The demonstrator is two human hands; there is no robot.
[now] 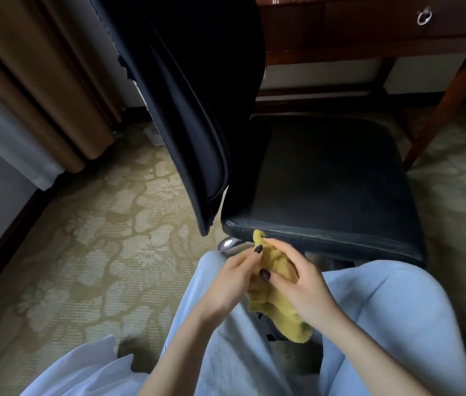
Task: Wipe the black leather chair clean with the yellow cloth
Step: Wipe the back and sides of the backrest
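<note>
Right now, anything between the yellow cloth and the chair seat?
Nothing visible. The left hand and right hand hold the yellow cloth right at the near edge of the chair seat.

Floral carpet (97,252) under black chair (326,190); desk leg (448,110)

Loose light-blue trousers (383,310); pale bluish-white garment hem (83,367) lower left; forearms (174,352) bare; dark polish on fingers (278,244).

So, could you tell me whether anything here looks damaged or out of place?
Yes: the edge of the backrest near the curtain looks ragged, with pale patches where the black leather seems to have peeled. Nothing else stands out.
</note>
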